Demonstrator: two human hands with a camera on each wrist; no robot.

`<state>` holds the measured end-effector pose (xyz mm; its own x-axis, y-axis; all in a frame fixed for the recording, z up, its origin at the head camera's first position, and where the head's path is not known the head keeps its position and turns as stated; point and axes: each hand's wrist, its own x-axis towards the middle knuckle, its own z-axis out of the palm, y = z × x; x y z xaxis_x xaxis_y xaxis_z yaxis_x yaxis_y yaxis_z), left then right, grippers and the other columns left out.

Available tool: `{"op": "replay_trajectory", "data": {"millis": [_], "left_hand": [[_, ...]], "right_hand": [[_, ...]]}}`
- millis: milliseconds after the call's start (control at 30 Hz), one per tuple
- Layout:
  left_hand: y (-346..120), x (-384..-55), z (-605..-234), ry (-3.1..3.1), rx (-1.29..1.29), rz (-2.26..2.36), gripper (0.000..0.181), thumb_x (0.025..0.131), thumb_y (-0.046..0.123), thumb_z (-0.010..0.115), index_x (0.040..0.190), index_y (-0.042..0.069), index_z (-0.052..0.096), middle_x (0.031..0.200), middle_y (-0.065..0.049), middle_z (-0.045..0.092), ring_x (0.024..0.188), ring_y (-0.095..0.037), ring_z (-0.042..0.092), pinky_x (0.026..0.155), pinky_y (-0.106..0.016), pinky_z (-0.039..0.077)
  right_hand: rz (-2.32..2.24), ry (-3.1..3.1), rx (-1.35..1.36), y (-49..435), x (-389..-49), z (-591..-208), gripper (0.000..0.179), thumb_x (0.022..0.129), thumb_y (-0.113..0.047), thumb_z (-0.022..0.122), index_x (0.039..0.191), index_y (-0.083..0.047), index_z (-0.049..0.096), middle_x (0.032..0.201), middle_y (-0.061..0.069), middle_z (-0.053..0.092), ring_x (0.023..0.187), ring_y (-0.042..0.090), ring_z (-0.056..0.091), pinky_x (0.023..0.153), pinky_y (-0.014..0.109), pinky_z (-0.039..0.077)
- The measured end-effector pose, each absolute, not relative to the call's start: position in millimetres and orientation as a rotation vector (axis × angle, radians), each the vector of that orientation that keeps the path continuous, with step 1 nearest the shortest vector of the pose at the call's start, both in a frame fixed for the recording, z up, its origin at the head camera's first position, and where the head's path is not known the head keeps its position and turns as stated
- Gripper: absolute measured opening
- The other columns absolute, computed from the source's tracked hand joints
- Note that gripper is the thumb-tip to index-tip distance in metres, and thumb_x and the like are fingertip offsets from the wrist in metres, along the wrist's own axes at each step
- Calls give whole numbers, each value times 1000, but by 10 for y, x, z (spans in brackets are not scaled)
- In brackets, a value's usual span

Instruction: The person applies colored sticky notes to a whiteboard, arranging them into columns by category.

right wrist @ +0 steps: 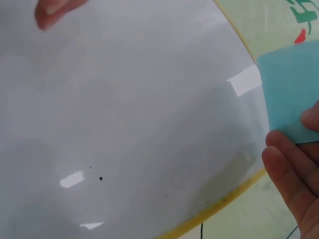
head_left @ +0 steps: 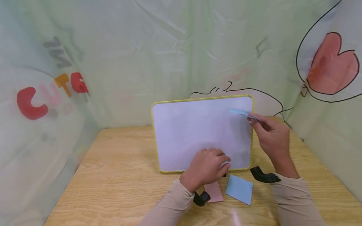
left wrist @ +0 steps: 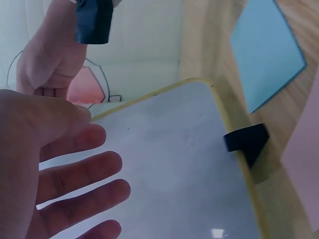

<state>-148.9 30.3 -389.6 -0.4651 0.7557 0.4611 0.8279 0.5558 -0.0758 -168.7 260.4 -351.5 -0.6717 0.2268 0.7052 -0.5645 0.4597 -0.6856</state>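
A whiteboard [head_left: 189, 128] with a yellow frame stands propped up on the table. My right hand [head_left: 272, 135] is by its upper right corner and pinches a light blue sticky note [right wrist: 291, 94] between thumb and fingers. The note reaches over the board's face near that corner. Before the lower part of the board is my left hand [head_left: 210, 164], its fingers relaxed and slightly spread in the left wrist view, holding nothing. Whether its fingertips touch the board I cannot tell.
On the wooden table [head_left: 121, 163], in front of the board, lie a pink sticky pad [head_left: 214, 193] and a blue sticky pad [head_left: 239, 190]. A black foot [left wrist: 249, 142] clasps the board's lower edge. Printed curtains [head_left: 127, 62] hang behind and at both sides.
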Motion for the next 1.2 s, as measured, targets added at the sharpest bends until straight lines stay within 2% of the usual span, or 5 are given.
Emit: {"op": "replay_trajectory", "data": {"millis": [167,433,700,967,1200], "left_hand": [[292,-1582,-3796,-2296,-1249,-262,19,98,30,62,106,24,79,101,10,71,90,-4,65,74,-19,51],[291,-1757,-3608,-2204,-1170,-333,19,97,25,64,108,20,78,101,8,70,90,-6,64,76,-21,51],[373,-1881,-3404,-2136,-1033,-385,30,93,19,64,121,12,72,115,-2,66,104,-17,63,79,-30,52],[506,-1977,-3271,-2129,-944,-180,47,92,25,62,135,6,61,138,-8,56,127,-24,50,99,-34,46],[600,-2057,-3234,-2154,-969,-64,54,92,29,60,139,3,57,145,-11,51,137,-28,43,117,-38,26]], "right_hand": [[1208,-1868,255,2574,-1749,-3518,24,88,9,69,109,1,77,109,11,74,97,-1,67,82,12,49],[1154,-1814,282,2515,-1810,-3502,28,86,17,60,107,6,75,110,22,71,105,0,65,87,14,49],[1108,-1832,287,2542,-1884,-3550,30,86,18,60,110,7,74,115,18,71,110,-1,63,91,17,47],[1029,-1832,334,2558,-1921,-3583,30,86,17,63,112,7,73,120,15,70,114,-1,61,93,18,46],[953,-1840,362,2563,-1925,-3579,31,84,17,66,112,6,73,122,10,70,116,7,62,94,17,46]]}}
